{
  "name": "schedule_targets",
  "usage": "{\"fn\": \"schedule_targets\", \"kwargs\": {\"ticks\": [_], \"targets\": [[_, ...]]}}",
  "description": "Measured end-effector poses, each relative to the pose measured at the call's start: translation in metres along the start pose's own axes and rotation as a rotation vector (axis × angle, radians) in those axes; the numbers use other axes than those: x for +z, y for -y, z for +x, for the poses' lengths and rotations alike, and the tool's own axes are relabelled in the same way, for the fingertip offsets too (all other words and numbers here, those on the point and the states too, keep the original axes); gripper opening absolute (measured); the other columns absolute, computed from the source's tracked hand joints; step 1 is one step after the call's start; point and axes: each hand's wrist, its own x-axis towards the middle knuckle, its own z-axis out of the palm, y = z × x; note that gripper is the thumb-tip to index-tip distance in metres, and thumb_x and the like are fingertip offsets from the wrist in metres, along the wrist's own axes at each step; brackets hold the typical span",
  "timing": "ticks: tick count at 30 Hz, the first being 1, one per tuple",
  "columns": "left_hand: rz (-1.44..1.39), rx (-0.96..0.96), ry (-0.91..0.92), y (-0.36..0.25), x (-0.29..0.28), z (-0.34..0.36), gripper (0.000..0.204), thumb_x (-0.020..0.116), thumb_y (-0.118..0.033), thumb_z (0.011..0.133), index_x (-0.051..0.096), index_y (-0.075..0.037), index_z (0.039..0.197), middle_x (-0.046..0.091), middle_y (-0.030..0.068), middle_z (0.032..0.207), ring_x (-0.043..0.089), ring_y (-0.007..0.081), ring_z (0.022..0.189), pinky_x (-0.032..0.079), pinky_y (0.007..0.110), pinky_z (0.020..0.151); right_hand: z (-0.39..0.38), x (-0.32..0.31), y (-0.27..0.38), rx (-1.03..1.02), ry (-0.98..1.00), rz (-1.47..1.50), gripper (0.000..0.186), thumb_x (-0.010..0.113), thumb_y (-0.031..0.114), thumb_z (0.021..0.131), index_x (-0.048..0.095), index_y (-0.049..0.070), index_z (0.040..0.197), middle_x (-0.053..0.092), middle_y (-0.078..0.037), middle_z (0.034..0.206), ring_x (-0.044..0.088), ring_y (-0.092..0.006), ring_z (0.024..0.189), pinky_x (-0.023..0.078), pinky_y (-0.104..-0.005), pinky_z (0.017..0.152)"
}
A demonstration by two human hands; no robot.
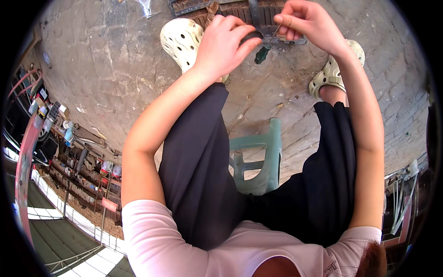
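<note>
My left hand point(228, 44) curls its fingers around a dark curved piece point(253, 37) near the top middle, mostly hidden by the fingers. Just right of it, my right hand point(300, 23) pinches the upper part of a thin metal shaft, which leads down to a green screwdriver handle point(262, 54) between the two hands. Behind both hands lies a dark, rusty slatted metal piece point(212, 14) on the paved ground, partly cut off by the picture's rim.
My feet in cream clogs point(177, 39) flank the work. A green plastic stool point(267, 171) is between my legs. Cracked grey paving point(101, 60) surrounds me. Cluttered shelves, parts and a red metal bar point(24, 166) run along the left; pale metal pieces point(406, 194) stand at right.
</note>
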Motion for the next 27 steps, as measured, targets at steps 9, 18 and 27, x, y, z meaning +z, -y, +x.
{"fn": "schedule_targets", "kwargs": {"ticks": [9,18,27], "targets": [[-0.929,-0.664,0.455,-0.047,0.021,0.004,0.032,0.063,-0.029,0.104,0.071,0.001,0.102,0.072,0.0042,0.084,0.072,0.0131,0.077,0.057,0.031,0.071,-0.028,0.055,-0.05,0.14,-0.199,0.179,0.055,0.048,0.054,0.107,0.056,0.005,0.129,0.065,-0.011,0.12,0.067,-0.0178,0.104,0.059,-0.034,0.086],[0.039,-0.195,0.186,-0.005,0.003,-0.006,0.017,0.074,-0.018,0.085,0.076,-0.009,0.099,0.069,0.0079,0.093,0.064,0.0298,0.09,0.053,0.04,0.081,-0.023,0.108,-0.092,0.048,-0.153,-0.016,0.035,0.052,0.032,0.107,0.055,-0.002,0.114,0.069,-0.013,0.089,0.067,-0.0254,0.082,0.052,-0.0406,0.074],[0.214,-0.132,-0.114,0.052,0.034,0.001,0.017,0.078,-0.018,0.081,0.077,-0.012,0.097,0.071,0.0034,0.09,0.061,0.0275,0.09,0.052,0.039,0.081,-0.018,0.119,-0.101,0.181,-0.202,0.099,0.037,0.051,0.033,0.107,0.062,-0.002,0.109,0.065,-0.013,0.08,0.065,-0.0248,0.076,0.051,-0.0406,0.072]]}}
